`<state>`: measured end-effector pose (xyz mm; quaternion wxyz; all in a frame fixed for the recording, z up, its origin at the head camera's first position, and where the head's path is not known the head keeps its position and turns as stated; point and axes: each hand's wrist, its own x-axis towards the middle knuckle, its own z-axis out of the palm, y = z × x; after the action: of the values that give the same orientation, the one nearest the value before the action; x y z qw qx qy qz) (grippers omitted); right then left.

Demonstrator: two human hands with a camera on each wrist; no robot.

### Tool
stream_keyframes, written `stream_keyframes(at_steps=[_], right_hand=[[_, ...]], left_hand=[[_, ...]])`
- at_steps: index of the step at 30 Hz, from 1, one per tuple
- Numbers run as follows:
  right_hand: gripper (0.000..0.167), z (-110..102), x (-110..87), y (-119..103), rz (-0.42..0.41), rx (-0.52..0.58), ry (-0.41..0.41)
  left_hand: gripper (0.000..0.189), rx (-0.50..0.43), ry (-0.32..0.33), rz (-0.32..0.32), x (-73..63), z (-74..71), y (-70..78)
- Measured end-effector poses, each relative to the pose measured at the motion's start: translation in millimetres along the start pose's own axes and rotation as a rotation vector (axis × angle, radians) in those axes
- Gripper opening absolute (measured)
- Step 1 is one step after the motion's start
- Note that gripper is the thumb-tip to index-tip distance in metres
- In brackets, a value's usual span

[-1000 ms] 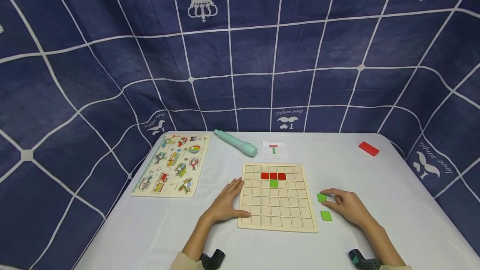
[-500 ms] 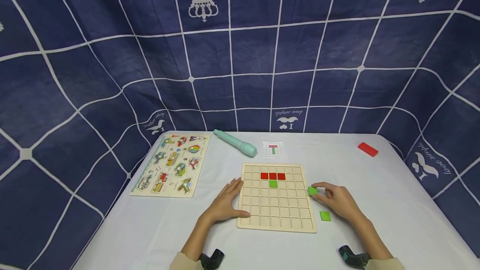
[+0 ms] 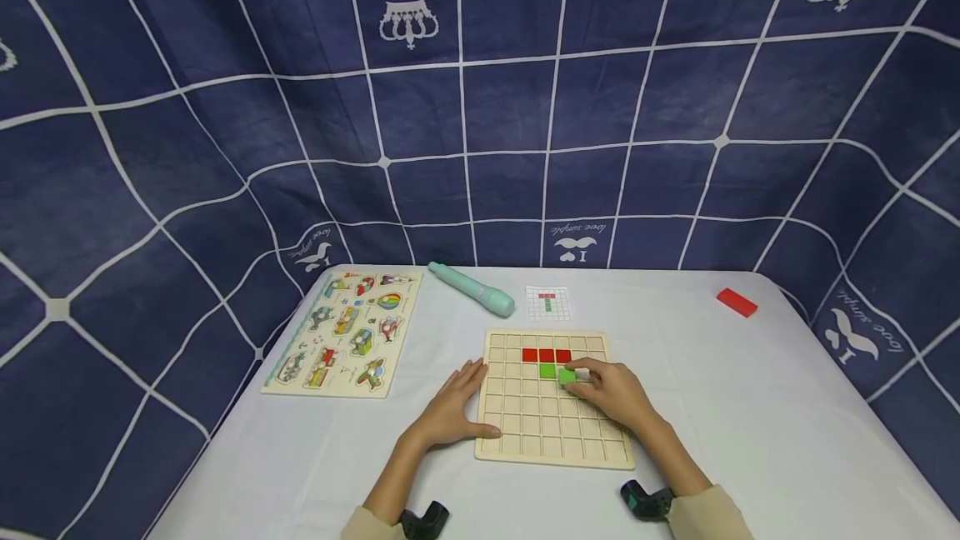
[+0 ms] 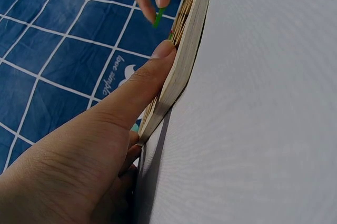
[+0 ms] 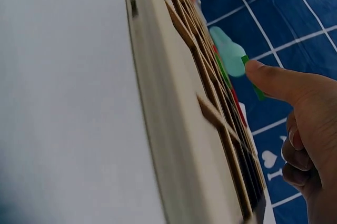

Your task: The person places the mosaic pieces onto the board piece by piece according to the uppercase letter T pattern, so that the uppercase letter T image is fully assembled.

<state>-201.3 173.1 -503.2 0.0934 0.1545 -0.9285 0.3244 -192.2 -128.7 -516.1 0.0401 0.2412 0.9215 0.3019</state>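
A wooden grid board (image 3: 525, 423) lies on the table, with three red tiles (image 3: 547, 355) in a row and one green tile (image 3: 547, 371) below the middle one. My right hand (image 3: 615, 394) pinches another green tile (image 3: 567, 377) between thumb and fingers over the board, just right of the laid green one. In the right wrist view this pinched tile (image 5: 254, 79) appears edge-on by the thumb, raised off the grid. My left hand (image 3: 450, 411) rests at the board's left edge, thumb (image 4: 142, 79) on the rim and fingers spread alongside.
Behind the board lies a small pattern card (image 3: 548, 304) showing a red and green T. A mint-green microphone-shaped toy (image 3: 472, 288) is left of it. A picture puzzle board (image 3: 345, 340) sits at left, a red block (image 3: 737, 302) at far right.
My right hand has carried the green tile leftward from the table right of the board to over the grid. My right forearm now covers where the other loose green tile lay. The left hand stays put.
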Motion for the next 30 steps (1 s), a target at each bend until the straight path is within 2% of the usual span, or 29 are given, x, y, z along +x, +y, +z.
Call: stream_keyframes(at_steps=[15,30], right_hand=[[0.033,18,6.8,-15,-0.048,0.021,-0.010],[0.028,25,4.3,-12,-0.093,-0.047,-0.020]], left_hand=[[0.112,0.009,0.002,-0.005,-1.1,0.3,-0.4],[0.112,0.009,0.004,-0.003,-0.2,1.8,-2.0]])
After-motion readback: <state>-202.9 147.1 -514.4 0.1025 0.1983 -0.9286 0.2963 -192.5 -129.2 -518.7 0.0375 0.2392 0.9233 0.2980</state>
